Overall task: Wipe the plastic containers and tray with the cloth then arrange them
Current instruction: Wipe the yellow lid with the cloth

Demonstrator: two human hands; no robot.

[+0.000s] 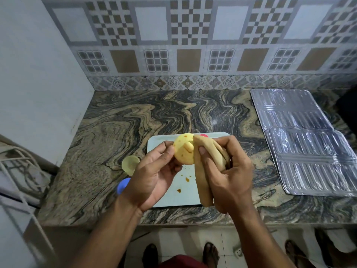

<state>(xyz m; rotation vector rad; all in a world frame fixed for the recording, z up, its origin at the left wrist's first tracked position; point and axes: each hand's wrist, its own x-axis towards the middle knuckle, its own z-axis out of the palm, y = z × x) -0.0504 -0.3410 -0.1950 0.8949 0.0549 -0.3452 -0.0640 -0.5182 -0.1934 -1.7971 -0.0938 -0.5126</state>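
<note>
My left hand [154, 176] holds a small round yellow plastic container [183, 149] above the tray, its stained side facing me. My right hand [229, 175] grips a folded beige cloth [204, 182] and presses its top against the container's right edge. Below them lies a pale blue tray [173, 198] with several orange food spots. A second yellow container [130, 164] and a blue one [122, 185] sit on the counter left of the tray, partly hidden by my left hand. A red container [203, 135] peeks out behind the cloth at the tray's far edge.
The marble-patterned counter [135, 117] ends at a white wall on the left and a tiled wall at the back. A shiny foil-covered ribbed sheet [301, 140] lies at the right. A wire rack [17, 171] stands left of the counter. Feet show on the floor below.
</note>
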